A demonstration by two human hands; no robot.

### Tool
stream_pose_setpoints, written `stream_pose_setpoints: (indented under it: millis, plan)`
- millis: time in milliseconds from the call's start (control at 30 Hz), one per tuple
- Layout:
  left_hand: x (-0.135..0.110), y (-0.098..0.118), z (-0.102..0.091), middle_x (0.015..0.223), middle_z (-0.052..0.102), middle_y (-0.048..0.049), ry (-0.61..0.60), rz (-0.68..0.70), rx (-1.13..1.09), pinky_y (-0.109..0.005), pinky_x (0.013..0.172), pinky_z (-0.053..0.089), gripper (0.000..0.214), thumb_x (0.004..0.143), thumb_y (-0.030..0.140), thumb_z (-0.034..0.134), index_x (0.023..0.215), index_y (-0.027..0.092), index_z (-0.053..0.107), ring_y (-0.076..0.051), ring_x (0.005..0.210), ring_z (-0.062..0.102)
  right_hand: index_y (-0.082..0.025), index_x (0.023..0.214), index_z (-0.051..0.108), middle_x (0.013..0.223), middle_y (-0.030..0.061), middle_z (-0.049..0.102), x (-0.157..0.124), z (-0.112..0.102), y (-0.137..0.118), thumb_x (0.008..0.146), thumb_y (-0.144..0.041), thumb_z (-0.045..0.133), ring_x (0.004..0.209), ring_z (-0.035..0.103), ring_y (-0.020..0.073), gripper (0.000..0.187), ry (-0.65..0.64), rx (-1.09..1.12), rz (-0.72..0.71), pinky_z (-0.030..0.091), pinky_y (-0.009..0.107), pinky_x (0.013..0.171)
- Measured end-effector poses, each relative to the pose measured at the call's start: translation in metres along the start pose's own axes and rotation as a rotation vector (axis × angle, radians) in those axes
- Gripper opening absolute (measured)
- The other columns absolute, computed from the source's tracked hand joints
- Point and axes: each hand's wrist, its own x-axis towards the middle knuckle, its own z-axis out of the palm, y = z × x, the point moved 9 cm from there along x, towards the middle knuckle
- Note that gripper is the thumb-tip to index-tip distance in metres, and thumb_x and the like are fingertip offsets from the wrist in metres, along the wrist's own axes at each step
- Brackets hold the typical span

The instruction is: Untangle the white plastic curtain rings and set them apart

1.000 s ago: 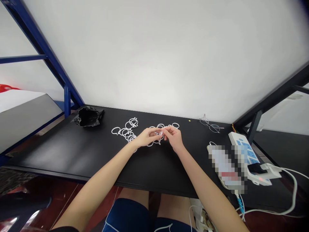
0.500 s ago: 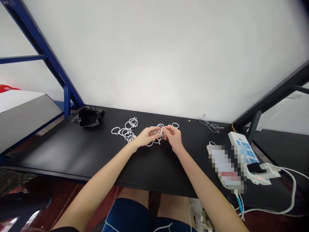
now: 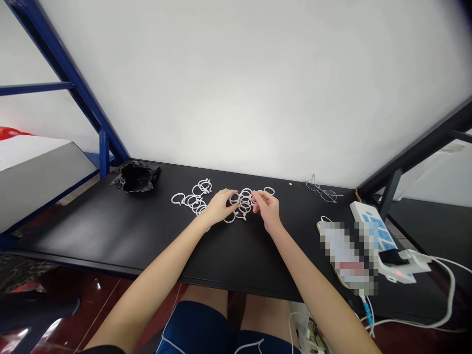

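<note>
Several thin white rings with small knobbed ends (image 3: 245, 207) lie in an overlapping cluster between my hands. My left hand (image 3: 218, 206) is at the cluster's left side, thumb and fingers spread apart around a ring, with no grip on it that I can see. On the right side, my right hand (image 3: 268, 209) has its thumb and forefinger pinched together at the cluster's edge; what is between the fingertips is too small to make out. More white rings (image 3: 192, 200) lie left of my left hand, partly hidden by it. A single ring (image 3: 269, 191) lies behind my right hand.
An open black plastic bag (image 3: 136, 178) stands at the back left of the black table (image 3: 121, 226). To the right are eyeglasses (image 3: 321, 189), a blurred-out phone (image 3: 344, 255) and a power strip (image 3: 376, 228) with cables. A white wall (image 3: 236, 98) rises behind.
My hands have drawn apart from a shared pinch over the rings. My left thumb and fingers have opened; my right hand stays pinched and has shifted slightly right.
</note>
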Motion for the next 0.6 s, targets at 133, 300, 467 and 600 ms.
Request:
stream_pose_setpoints:
  millis: [133, 300, 467, 600]
  plan:
    - [-0.001, 0.002, 0.005, 0.112, 0.063, -0.0115, -0.035, 0.024, 0.049, -0.039, 0.094, 0.046, 0.038, 0.084, 0.03, 0.059, 0.119, 0.016, 0.059, -0.024, 0.106, 0.058, -0.017, 0.07, 0.065, 0.065, 0.0009, 0.064, 0.0, -0.001, -0.001, 0.068, -0.049, 0.074, 0.041, 0.048, 0.0073, 0.034, 0.006, 0.026, 0.002, 0.04, 0.022, 0.04]
    - [-0.001, 0.003, 0.002, 0.111, 0.064, -0.01, -0.029, 0.012, 0.05, -0.039, 0.094, 0.047, 0.034, 0.084, 0.029, 0.06, 0.116, 0.017, 0.06, -0.024, 0.104, 0.059, -0.016, 0.071, 0.065, 0.066, 0.0014, 0.064, 0.001, -0.002, 0.0, 0.068, -0.051, 0.073, 0.041, 0.048, 0.0073, 0.035, 0.012, 0.016, 0.005, 0.041, 0.022, 0.039]
    - [0.0, 0.006, 0.0, 0.107, 0.065, -0.0077, -0.022, 0.021, 0.048, -0.037, 0.092, 0.048, 0.029, 0.085, 0.03, 0.059, 0.111, 0.019, 0.062, -0.023, 0.101, 0.06, -0.017, 0.07, 0.064, 0.066, 0.0001, 0.064, 0.001, -0.001, 0.002, 0.07, -0.047, 0.073, 0.041, 0.048, 0.0064, 0.032, -0.001, 0.036, 0.001, 0.04, 0.021, 0.04]
    - [0.002, 0.002, -0.009, 0.108, 0.065, -0.008, 0.027, 0.02, 0.103, -0.037, 0.093, 0.047, 0.028, 0.085, 0.029, 0.057, 0.11, 0.018, 0.061, -0.023, 0.102, 0.059, -0.017, 0.071, 0.065, 0.066, -0.0001, 0.064, 0.001, -0.002, 0.002, 0.071, -0.047, 0.072, 0.041, 0.049, 0.0067, 0.03, 0.001, 0.031, -0.006, 0.04, 0.022, 0.04]
